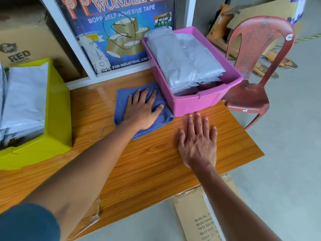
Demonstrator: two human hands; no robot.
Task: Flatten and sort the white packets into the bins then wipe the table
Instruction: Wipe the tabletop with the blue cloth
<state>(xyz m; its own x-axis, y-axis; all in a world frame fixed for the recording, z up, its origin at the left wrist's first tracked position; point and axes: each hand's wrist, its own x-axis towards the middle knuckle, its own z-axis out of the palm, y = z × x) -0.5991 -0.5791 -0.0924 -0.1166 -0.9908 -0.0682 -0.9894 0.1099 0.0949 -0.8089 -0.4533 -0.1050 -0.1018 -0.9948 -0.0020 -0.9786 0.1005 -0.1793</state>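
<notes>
**Flat hand on the blue cloth, packets lying in both bins**

At the centre of the frame the left hand (142,108) lies palm down on a folded blue cloth (121,105), fingers straight and spread, pressing the cloth onto the wooden table (156,164). The cloth's right edge sits just beside the near left corner of the pink bin (199,103); whether the two touch cannot be told.

The right hand (198,141) rests lower and to the right, palm flat on the bare tabletop with fingers straight and slightly fanned, holding nothing. Its fingertips reach close to the pink bin's front wall but stay apart from it.

The pink bin stands in the upper right-centre of the frame, at the table's far right corner. A stack of white packets (182,60) lies inside it, flattened and overlapping, the topmost running along the bin's length.

At the left edge of the frame stands a yellow-green bin (57,119), also on the table. More white packets (26,94) lie in it, their tops rising to the bin's rim.

Behind the table, in the upper middle, a blue adhesive-tape poster (121,32) leans against the wall. A brown cardboard box (26,40) printed with the word RED fills the upper left. At the upper right a red plastic chair (251,66) stands on the grey floor beside the table, with flattened cardboard behind it. Another cardboard box (196,218) with printed label text sits below the table's near edge, at the bottom of the frame.

A dark blue sleeve (26,223) shows at the lower left corner.
</notes>
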